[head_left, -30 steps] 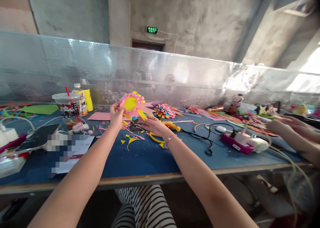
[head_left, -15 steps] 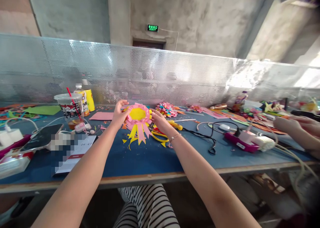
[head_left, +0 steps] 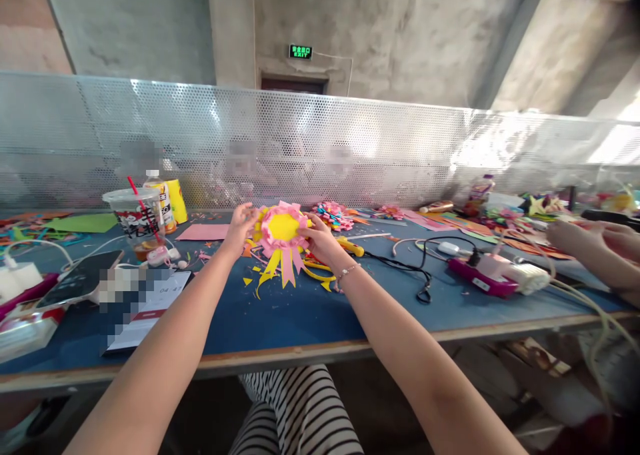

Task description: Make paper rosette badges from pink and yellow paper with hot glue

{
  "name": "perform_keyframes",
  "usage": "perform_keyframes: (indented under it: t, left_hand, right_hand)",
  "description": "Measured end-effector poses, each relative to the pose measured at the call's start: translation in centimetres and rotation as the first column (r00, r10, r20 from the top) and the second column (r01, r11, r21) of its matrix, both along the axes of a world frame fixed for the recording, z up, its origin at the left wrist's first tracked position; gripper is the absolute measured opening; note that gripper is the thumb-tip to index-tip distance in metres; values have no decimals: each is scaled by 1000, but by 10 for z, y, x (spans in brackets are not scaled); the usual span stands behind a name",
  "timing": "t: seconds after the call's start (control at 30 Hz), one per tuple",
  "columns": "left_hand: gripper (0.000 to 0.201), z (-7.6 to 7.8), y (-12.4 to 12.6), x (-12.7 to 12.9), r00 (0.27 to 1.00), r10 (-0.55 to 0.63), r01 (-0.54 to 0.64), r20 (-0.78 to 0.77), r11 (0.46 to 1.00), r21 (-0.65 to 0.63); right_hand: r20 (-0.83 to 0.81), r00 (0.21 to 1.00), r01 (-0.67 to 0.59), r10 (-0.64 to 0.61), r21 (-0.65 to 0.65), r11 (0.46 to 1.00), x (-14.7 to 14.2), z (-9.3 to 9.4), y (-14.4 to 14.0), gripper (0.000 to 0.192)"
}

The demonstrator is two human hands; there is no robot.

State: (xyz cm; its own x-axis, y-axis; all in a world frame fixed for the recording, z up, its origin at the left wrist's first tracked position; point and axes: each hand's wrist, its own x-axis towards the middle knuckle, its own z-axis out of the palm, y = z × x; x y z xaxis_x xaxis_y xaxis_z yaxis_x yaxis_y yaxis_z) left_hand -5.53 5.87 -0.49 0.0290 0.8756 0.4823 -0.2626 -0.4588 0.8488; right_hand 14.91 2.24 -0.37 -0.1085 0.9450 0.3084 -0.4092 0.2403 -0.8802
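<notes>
Your left hand (head_left: 239, 227) and right hand (head_left: 320, 240) both hold the paper rosette (head_left: 281, 232), one on each side, grip of each pinching its pink frilled edge. The rosette is upright, lifted just above the blue desk (head_left: 280, 315), yellow centre facing you, pink and yellow ribbon tails hanging down toward the desk. Paper scraps (head_left: 260, 278) lie under and around it. Just right of your right hand is a yellow-handled tool (head_left: 350, 246); can't tell what kind. Behind the rosette sits a multicoloured paper flower (head_left: 331, 215). Left side: plastic cup (head_left: 131, 214) with a red straw, yellow bottle (head_left: 170, 202) behind it, phone (head_left: 80, 278) near the edge, pink paper sheet (head_left: 203, 232). Right side: black cable (head_left: 400, 268), pink device (head_left: 480, 278). Another person's hands (head_left: 600, 248) rest at the far right, well apart from yours.
</notes>
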Motion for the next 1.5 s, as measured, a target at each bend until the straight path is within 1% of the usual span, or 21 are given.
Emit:
perform_keyframes:
  t: [0.07, 0.13, 0.2, 0.23, 0.4, 0.53, 0.7, 0.87, 0.93, 1.0, 1.07, 1.1, 1.13, 1.17, 1.23, 1.27, 1.3, 1.33, 1.4, 1.47, 1.5]
  left_hand:
    - [51, -2, -3, -1, 987, -161, 160, 9, 977, -138]
    - [51, -4, -6, 0, 950, -313, 306, 2, 930, -204]
    - [53, -4, -9, 2, 920, -391, 377, -21, 900, -220]
    - [53, -4, -11, 3, 920, -390, 373, -40, 902, -218]
    - [59, -7, -12, 11, 965, -206, 183, -161, 973, -143]
    - [56, -12, -8, 13, 964, -153, 125, -217, 983, -137]
    - [57, -10, -9, 9, 964, -160, 132, -213, 981, -139]
    - [50, -2, -9, 1, 961, -256, 231, -99, 949, -214]
    - [43, -3, -1, -4, 988, -149, 134, -45, 961, -240]
    - [37, -8, 12, -10, 994, 88, -101, -59, 958, -269]
    - [33, -16, 25, -17, 938, 287, -332, -192, 902, -275]
    - [31, -21, 30, -20, 882, 361, -436, -303, 868, -235]
    - [28, -27, 36, -24, 792, 418, -538, -444, 823, -185]
    - [25, -32, 40, -27, 678, 424, -602, -601, 789, -123]
    - [30, -41, 45, -31, 441, 360, -603, -822, 797, 26]
    - [34, -45, 46, -33, 412, 348, -590, -842, 806, 44]
    - [37, -48, 47, -34, 394, 343, -577, -853, 814, 61]
    - [41, -51, 47, -34, 365, 342, -563, -866, 822, 87]
    - [48, -55, 46, -35, 253, 343, -505, -905, 845, 179]
    - [49, -57, 44, -35, 125, 337, -445, -933, 860, 251]
    - [48, -58, 44, -35, 75, 323, -429, -943, 865, 262]
  right_hand:
    - [-14, 1000, 24, -24, 27, 999, 2, -1, 2, 56]
    - [-12, 998, 54, -54, 36, 998, 3, -2, 4, 57]
    - [8, 995, 104, -104, 44, 994, 4, -3, 6, 59]
    - [23, 991, 131, -132, 49, 990, 4, -4, 7, 59]
    - [74, 979, 185, -192, 90, 979, 5, -7, 10, 57]
    - [98, 975, 186, -201, 147, 972, 4, -6, 8, 51]
    - [115, 974, 176, -193, 147, 973, 2, -7, 9, 52]
    - [-6, 987, 160, -160, 19, 987, 8, -6, 14, 49]
    - [-94, 981, 171, -168, 19, 985, 14, -2, 15, 42]
    - [-146, 972, 192, -186, 26, 981, 21, 4, 16, 29]
    - [-151, 973, 179, -176, 7, 984, 25, 8, 15, 17]
    - [-138, 977, 164, -163, -7, 987, 26, 8, 14, 13]
    - [-113, 983, 143, -144, -16, 990, 24, 7, 14, 11]
    - [-73, 990, 119, -121, -22, 993, 22, 5, 13, 12]
    - [81, 995, 61, -58, -34, 998, 15, -2, 12, 18]
    - [201, 979, 29, -17, -54, 998, 11, -6, 12, 24]
    - [364, 931, 5, 25, -82, 997, 8, -11, 12, 28]
    - [520, 854, 44, -4, -64, 997, 7, -14, 11, 29]
    - [797, 588, 135, -141, 75, 988, 7, -18, 11, 31]
    - [919, 290, 116, -266, 243, 963, 11, -19, 10, 32]
    - [938, 179, 68, -298, 290, 955, 13, -19, 10, 33]
